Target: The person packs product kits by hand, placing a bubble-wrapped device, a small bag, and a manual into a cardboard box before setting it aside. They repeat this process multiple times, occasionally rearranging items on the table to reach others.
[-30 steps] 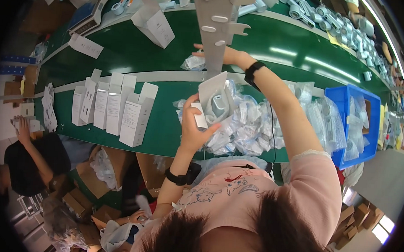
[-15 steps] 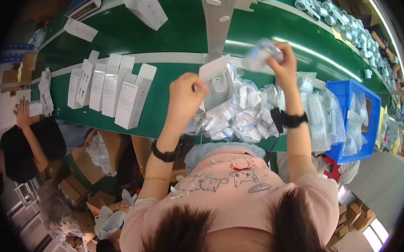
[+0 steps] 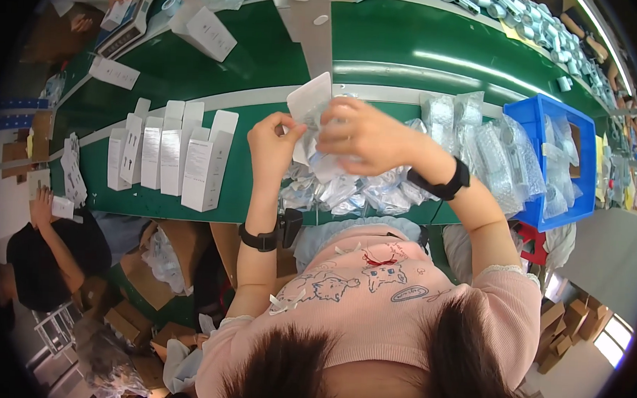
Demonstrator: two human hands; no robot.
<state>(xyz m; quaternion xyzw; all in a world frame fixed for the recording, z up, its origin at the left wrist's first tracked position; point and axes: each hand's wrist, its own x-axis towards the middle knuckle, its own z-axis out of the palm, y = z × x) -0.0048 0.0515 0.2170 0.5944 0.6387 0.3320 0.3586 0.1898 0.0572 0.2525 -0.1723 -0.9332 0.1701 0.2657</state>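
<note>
White carton [image 3: 311, 96]: left hand [image 3: 273, 145] at eight o'clock, pinching its edge; right hand [image 3: 371, 138] at three o'clock, grip too blurred to judge.

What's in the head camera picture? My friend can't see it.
A person's right hand, blurred, is over an open white box, with the left hand at its left side. Plastic-wrapped packets lie heaped nearby on a green table, with tall white boxes standing to the left and a blue bin to the right.
</note>
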